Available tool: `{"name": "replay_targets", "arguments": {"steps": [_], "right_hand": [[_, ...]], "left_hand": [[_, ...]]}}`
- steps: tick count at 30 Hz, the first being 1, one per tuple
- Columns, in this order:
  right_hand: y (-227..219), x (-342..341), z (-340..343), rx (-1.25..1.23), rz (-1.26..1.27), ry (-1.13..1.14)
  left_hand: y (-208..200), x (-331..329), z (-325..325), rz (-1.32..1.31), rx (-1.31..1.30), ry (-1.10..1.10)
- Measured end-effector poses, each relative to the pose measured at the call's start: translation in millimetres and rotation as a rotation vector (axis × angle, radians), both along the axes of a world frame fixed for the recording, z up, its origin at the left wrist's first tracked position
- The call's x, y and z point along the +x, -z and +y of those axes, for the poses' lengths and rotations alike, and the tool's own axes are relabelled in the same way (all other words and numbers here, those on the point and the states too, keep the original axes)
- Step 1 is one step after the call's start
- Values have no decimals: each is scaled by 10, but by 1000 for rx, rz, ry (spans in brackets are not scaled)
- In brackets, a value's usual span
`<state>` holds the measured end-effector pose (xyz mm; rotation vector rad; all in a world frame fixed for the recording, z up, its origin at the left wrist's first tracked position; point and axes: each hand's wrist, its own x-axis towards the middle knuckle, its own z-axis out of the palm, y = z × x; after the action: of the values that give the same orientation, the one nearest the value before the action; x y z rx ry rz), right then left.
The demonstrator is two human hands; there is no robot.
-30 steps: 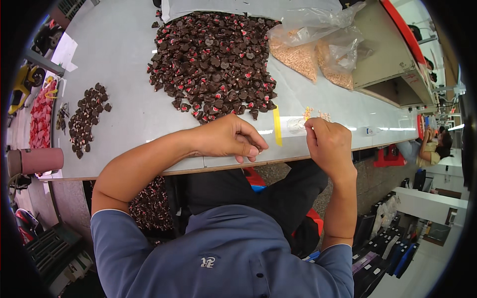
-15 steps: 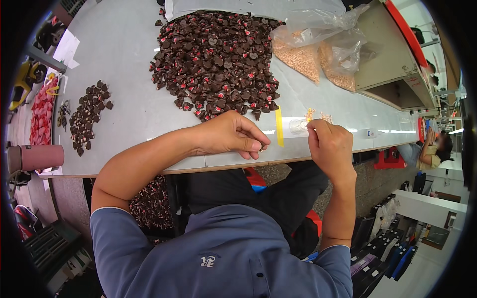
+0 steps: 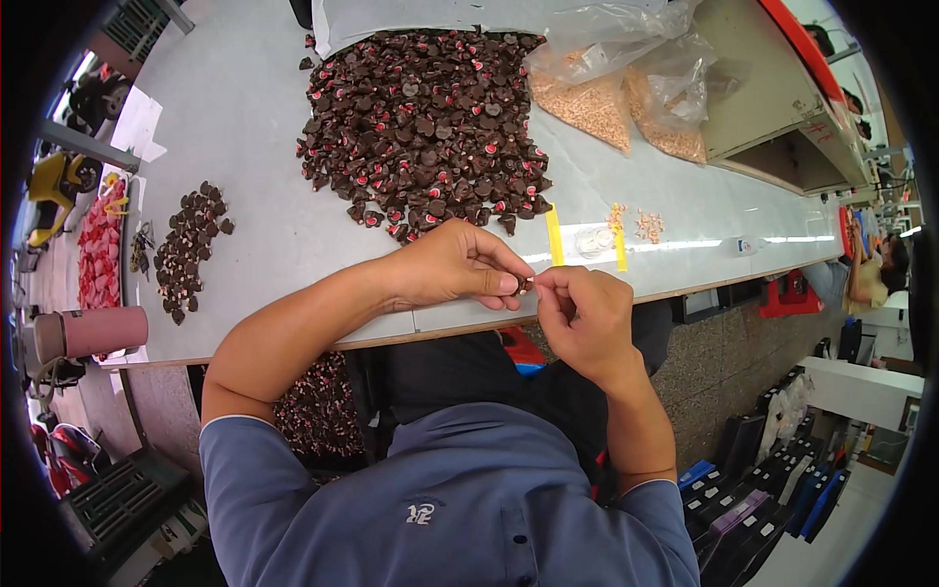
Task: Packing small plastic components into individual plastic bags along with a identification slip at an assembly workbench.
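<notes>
My left hand (image 3: 455,266) is over the front edge of the table, its thumb and fingers closed on a small dark brown piece (image 3: 521,286). The fingertips of my right hand (image 3: 592,308) meet that piece from the right in a pinch. A tiny pale spot shows where they touch, too small to name. Beyond my left hand spreads a large heap of dark brown pieces (image 3: 421,137), some with red-and-white faces. A whitish round thing (image 3: 594,241) lies between yellow tape strips (image 3: 557,240), near small tan bits (image 3: 649,226).
A smaller group of brown pieces (image 3: 192,245) lies on the left, near a pink tumbler (image 3: 106,333). Clear bags of tan bits (image 3: 587,110) stand at the far right, beside a grey metal box (image 3: 758,88). A small white bottle (image 3: 743,246) lies farther right.
My right hand has moved left from beside the whitish thing and now meets the piece in my left hand. The left hand keeps its hold. The whole view has shifted slightly.
</notes>
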<state>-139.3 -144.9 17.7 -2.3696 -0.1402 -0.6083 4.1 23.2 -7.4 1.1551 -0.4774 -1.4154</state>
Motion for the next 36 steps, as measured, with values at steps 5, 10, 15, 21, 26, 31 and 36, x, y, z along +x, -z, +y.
{"name": "replay_targets", "arguments": {"steps": [5,10,15,21,26,31,36], "right_hand": [[11,12,25,-20,-3,-2],[12,23,10,-65,-15,-61],[-63,4,-23,464,339,41],[-14,65,-29,620,519,-28],[-2,82,-41,619,585,-40],[63,-69,-357,958,-4,260],[334,-167,-863,738,-216,535]], "left_hand": [[-17,5,-1,-15,9,7],[10,0,8,-7,3,6],[-30,-15,1,-41,6,3],[1,2,18,-105,-4,65],[24,-3,37,-53,-17,25],[9,45,9,-53,-9,19],[-45,53,128,-103,-17,39]]}}
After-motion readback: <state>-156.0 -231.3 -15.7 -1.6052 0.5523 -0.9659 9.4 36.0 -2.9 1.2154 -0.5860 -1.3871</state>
